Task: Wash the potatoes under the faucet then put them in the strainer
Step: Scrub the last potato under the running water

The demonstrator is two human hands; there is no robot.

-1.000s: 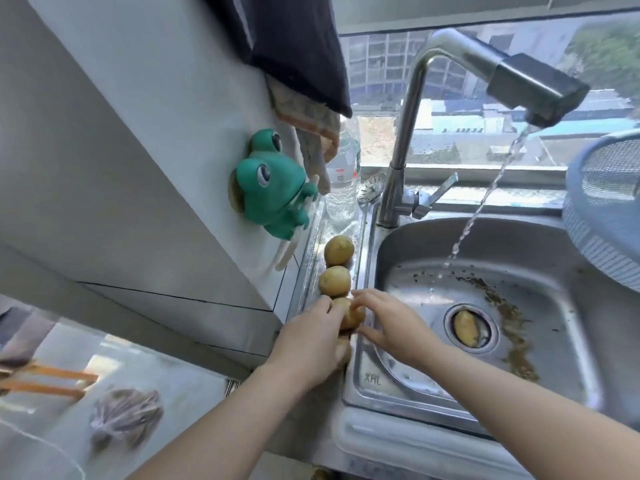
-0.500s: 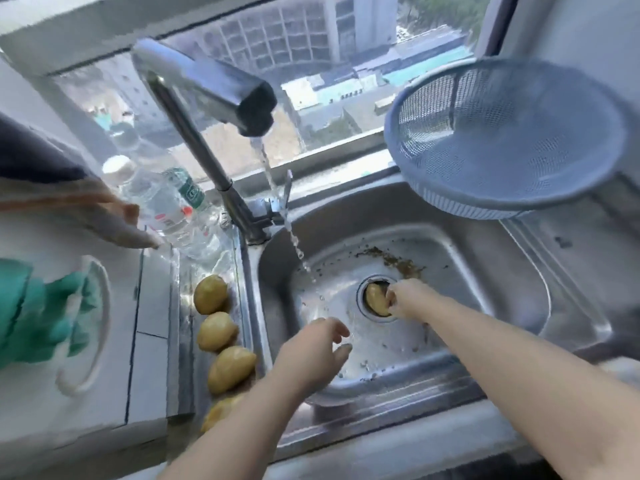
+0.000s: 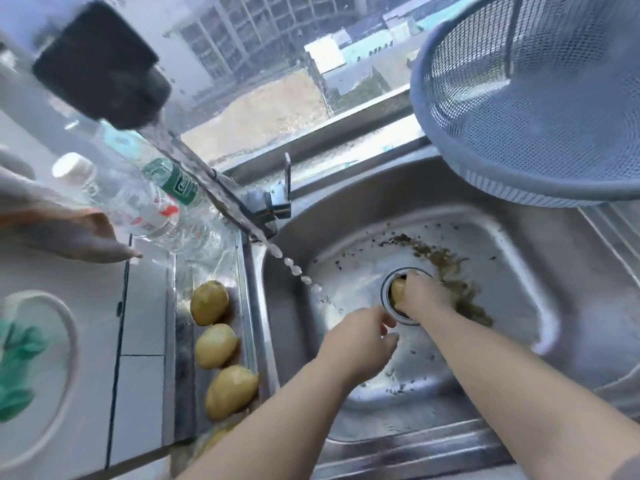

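My right hand (image 3: pixel 420 294) is down in the steel sink (image 3: pixel 519 268), its fingers closed around a yellow potato (image 3: pixel 398 290) that sits in the drain hole. My left hand (image 3: pixel 360 342) hovers just left of the drain, fingers loosely curled, holding nothing. Three potatoes (image 3: pixel 209 302) (image 3: pixel 216 345) (image 3: pixel 231 391) lie in a row on the ledge left of the sink; a fourth is half hidden under my left arm. The faucet head (image 3: pixel 100 67) at top left runs a thin stream into the basin. The blue mesh strainer (image 3: pixel 540 98) stands at the upper right, with no potatoes seen in it.
Brown dirt (image 3: pixel 446 268) is smeared on the sink floor right of the drain. Plastic bottles (image 3: pixel 138 199) lie behind the ledge by the faucet base (image 3: pixel 268 207). A green frog holder (image 3: pixel 17 358) hangs on the tiled wall at left. The window is behind.
Both hands left the ledge potatoes and went into the sink. My right hand reached the drain and closed on the potato there; the view swung down and right.
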